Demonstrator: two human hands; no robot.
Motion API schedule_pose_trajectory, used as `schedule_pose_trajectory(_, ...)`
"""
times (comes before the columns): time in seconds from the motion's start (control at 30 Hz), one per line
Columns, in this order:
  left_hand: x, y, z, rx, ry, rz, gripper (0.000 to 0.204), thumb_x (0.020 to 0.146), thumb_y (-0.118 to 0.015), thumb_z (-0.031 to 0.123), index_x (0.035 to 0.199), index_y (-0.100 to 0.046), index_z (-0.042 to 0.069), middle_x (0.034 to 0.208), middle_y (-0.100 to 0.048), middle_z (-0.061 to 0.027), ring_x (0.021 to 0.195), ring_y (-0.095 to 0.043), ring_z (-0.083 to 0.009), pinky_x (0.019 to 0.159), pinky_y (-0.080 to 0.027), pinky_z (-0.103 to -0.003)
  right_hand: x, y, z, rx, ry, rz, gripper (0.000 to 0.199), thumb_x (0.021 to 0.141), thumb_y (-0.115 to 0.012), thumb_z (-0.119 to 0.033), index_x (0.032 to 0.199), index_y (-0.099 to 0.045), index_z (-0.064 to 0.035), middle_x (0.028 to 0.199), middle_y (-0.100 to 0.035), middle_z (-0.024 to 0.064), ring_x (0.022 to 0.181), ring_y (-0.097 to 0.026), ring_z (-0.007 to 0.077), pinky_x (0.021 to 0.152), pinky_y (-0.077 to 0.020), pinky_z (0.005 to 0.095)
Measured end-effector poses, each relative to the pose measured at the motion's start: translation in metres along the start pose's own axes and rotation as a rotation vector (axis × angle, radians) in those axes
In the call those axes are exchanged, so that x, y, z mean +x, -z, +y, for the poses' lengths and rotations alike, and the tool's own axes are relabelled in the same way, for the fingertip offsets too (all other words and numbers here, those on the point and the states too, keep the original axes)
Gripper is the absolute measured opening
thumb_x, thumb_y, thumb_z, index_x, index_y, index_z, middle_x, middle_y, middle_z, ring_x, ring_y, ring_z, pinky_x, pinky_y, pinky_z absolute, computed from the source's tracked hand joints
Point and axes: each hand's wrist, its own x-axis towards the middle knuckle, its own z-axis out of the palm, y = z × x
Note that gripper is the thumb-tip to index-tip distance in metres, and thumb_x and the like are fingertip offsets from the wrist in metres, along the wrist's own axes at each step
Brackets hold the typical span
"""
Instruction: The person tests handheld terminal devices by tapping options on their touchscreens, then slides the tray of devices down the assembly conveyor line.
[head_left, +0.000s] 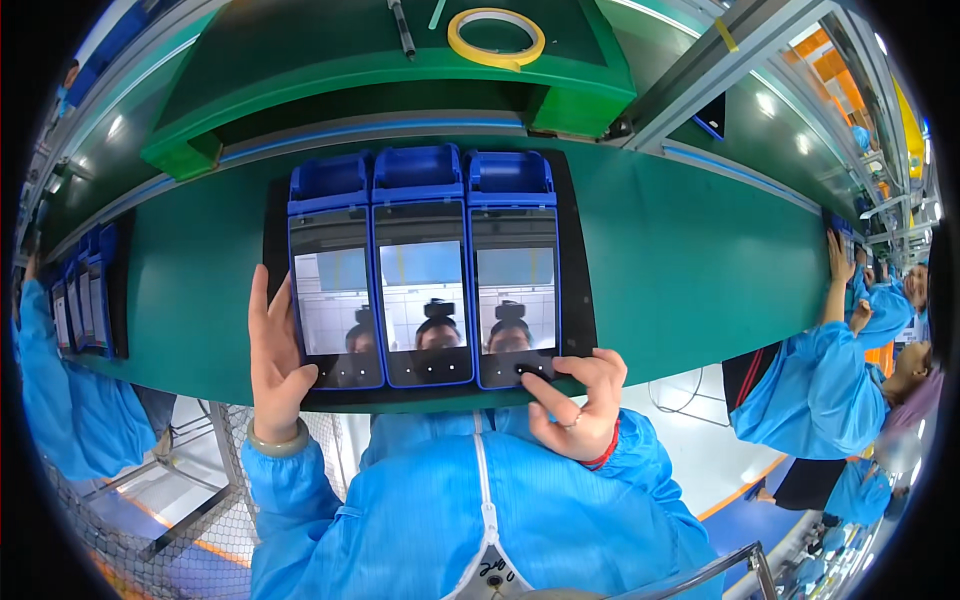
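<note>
Three blue handheld payment terminals stand side by side on a black mat [278, 225]: a left terminal [335, 290], a middle terminal [422, 290] and a right terminal [514, 290]. Their screens are lit and show a camera picture with a white tiled area. My left hand [275, 350] rests against the left terminal's outer side, fingers stretched out and thumb at its lower corner. My right hand [580, 400] holds nothing; its index finger reaches to the bottom of the right terminal's screen, and the other fingers are partly bent beside the lower right corner.
Beyond the mat stands a green shelf [300, 100] with a roll of yellow tape [496, 38] and a black pen [402, 28] on it. A grey metal post [720, 75] rises at the right. Co-workers in blue smocks work at both ends of the green table [690, 260].
</note>
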Motion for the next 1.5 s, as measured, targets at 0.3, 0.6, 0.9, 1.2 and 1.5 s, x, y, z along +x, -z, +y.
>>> schedule_pose_trajectory(0.3,0.001,0.003,-0.006,-0.12,0.008,-0.001,0.1,0.054,-0.054,0.01,0.142,-0.008,0.001,0.138,-0.025,-0.0281,0.13,-0.028,-0.0334,0.109,-0.017,-0.04,0.01,-0.01,-0.016,-0.049,0.026,-0.015,0.037,0.057,-0.07,-0.023,0.095,-0.069,-0.0233,0.104,-0.057,0.0033,0.088,-0.049,0.0175,0.089,-0.0315,0.0405)
schedule_pose_trajectory(0.6,0.002,0.0,-0.002,-0.078,-0.015,0.035,0.108,0.063,-0.072,0.039,0.141,-0.01,-0.002,0.138,-0.027,-0.0275,0.129,-0.03,-0.0318,0.107,-0.022,-0.039,0.02,-0.029,-0.046,0.442,0.302,-0.082,0.042,0.054,-0.069,-0.008,0.096,-0.067,-0.0087,0.072,-0.052,-0.0008,0.059,-0.048,0.0149,0.052,-0.0376,0.0269)
schedule_pose_trajectory(0.9,0.0,0.007,-0.005,-0.127,-0.022,-0.045,0.106,0.044,-0.044,0.003,0.143,-0.007,0.003,0.14,-0.022,-0.0268,0.133,-0.024,-0.033,0.11,-0.013,-0.041,0.047,-0.04,-0.063,0.061,0.092,-0.126,0.048,0.056,-0.072,-0.017,0.103,-0.067,-0.0174,0.083,-0.047,-0.0007,0.073,-0.045,0.0166,0.069,-0.0334,0.0325)
schedule_pose_trajectory(1.2,0.004,0.01,-0.002,-0.137,0.077,-0.123,0.107,0.051,-0.056,0.004,0.143,-0.001,0.004,0.142,-0.019,-0.0258,0.133,-0.022,-0.0327,0.109,-0.013,-0.039,0.045,-0.022,-0.048,0.071,0.057,-0.119,0.044,0.059,-0.072,-0.017,0.102,-0.066,-0.0171,0.083,-0.048,-0.0014,0.074,-0.045,0.0165,0.067,-0.0318,0.0324)
schedule_pose_trajectory(1.5,0.002,0.007,0.002,-0.077,0.106,-0.136,0.108,0.057,-0.064,0.009,0.143,0.001,0.005,0.143,-0.017,-0.0239,0.132,-0.022,-0.0323,0.108,-0.017,-0.039,0.002,0.012,0.003,-0.06,-0.205,0.046,0.04,0.06,-0.068,-0.004,0.1,-0.066,-0.0071,0.077,-0.047,0.0031,0.067,-0.04,0.0174,0.062,-0.0315,0.0303)
